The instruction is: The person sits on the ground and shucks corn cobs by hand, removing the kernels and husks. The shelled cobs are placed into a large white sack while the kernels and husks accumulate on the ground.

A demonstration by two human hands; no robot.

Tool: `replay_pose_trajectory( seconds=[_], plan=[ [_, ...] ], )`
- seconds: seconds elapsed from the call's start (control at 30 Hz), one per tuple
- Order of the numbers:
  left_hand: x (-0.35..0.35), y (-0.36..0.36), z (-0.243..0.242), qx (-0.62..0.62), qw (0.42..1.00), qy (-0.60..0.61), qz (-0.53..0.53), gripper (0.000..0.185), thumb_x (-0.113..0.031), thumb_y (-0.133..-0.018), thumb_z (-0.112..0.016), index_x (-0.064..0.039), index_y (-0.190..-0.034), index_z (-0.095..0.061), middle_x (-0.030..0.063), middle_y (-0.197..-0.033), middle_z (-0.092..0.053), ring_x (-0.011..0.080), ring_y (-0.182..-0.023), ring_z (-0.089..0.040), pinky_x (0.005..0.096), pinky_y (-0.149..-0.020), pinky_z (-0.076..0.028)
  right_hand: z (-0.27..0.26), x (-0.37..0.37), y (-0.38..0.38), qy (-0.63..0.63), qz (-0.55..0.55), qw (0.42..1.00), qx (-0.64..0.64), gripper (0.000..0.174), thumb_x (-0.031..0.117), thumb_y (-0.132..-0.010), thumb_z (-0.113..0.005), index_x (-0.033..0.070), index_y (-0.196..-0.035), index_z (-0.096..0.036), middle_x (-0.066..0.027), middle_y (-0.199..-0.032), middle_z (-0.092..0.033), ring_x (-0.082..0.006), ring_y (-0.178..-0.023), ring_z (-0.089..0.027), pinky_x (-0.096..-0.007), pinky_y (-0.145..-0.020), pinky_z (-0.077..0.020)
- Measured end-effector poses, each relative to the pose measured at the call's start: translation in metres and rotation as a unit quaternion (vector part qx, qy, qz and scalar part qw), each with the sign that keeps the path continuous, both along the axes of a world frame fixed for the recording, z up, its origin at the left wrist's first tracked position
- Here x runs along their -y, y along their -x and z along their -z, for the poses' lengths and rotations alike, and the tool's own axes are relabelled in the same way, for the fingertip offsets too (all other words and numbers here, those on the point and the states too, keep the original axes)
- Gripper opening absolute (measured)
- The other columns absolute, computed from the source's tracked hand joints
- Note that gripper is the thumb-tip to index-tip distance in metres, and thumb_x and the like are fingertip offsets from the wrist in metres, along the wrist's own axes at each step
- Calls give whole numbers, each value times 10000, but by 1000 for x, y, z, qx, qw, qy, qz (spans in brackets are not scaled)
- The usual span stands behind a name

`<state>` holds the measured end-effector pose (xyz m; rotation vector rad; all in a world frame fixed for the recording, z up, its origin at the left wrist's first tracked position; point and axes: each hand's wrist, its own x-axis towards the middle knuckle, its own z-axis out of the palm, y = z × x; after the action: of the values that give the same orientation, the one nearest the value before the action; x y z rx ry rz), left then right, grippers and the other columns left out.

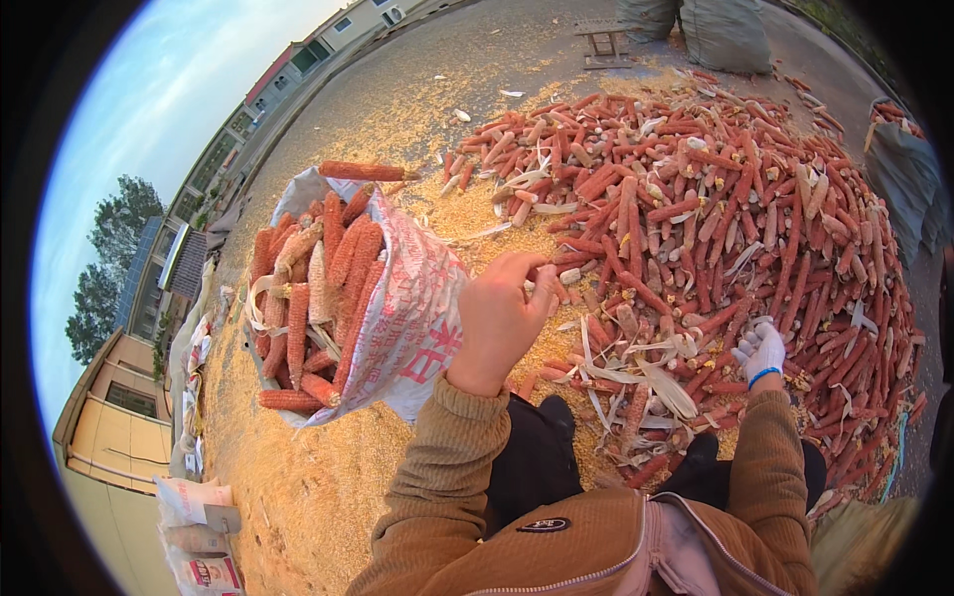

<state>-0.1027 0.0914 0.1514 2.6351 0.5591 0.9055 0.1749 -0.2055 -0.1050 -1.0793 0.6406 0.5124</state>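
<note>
A large heap of reddish shelled corn cobs (715, 216) lies before me on the ground, with dry husks (667, 387) among them at its near edge. My bare left hand (507, 313) is raised between the heap and a white woven sack with red print (417, 298); its thumb and fingers are curled, and whether anything small is between them cannot be told. The sack is filled to its mouth with cobs (298, 324), one of them lying across its rim. My right hand (760, 350), in a white glove with a blue cuff, is over the heap, fingers partly bent, with no cob plainly in it.
Loose yellow kernels (320, 477) cover the ground around the sack. Large full sacks (723, 37) and a small metal stand (600, 45) are beyond the heap. Another sack of cobs (905, 186) stands at the far right. Bags (197, 521) sit at the lower left.
</note>
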Motion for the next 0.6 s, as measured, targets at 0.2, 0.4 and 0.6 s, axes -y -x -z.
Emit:
replay_pose_trajectory(
  seconds=[0.2,0.4,0.6],
  plan=[
    [31,-27,81,-334,927,71,158,409,-294,-883,-744,-59,-1207,-659,159,-903,-712,363,-812,-685,454,-702,-525,145,71,-38,512,-98,850,78,449,303,-812,-653,-2,-1139,-681,-239,-1172,-693,-401,-1129,-641,-449,-964,-479],
    [31,-37,100,-435,852,133,261,597,-264,-855,-760,-67,-1373,-538,198,-1095,-679,394,-963,-656,470,-779,-515,134,78,-38,566,-137,813,33,1029,518,-706,-819,219,-1570,-346,-233,-1612,-265,-435,-1452,-335,-514,-1176,-316],
    [27,-51,85,-477,831,156,239,610,-256,-860,-756,-62,-1389,-523,213,-1195,-644,425,-999,-635,475,-827,-517,112,41,-76,607,-250,753,50,1183,680,-666,-808,319,-1612,-196,-158,-1686,-96,-457,-1518,-164,-649,-1160,-261]
  ],
)
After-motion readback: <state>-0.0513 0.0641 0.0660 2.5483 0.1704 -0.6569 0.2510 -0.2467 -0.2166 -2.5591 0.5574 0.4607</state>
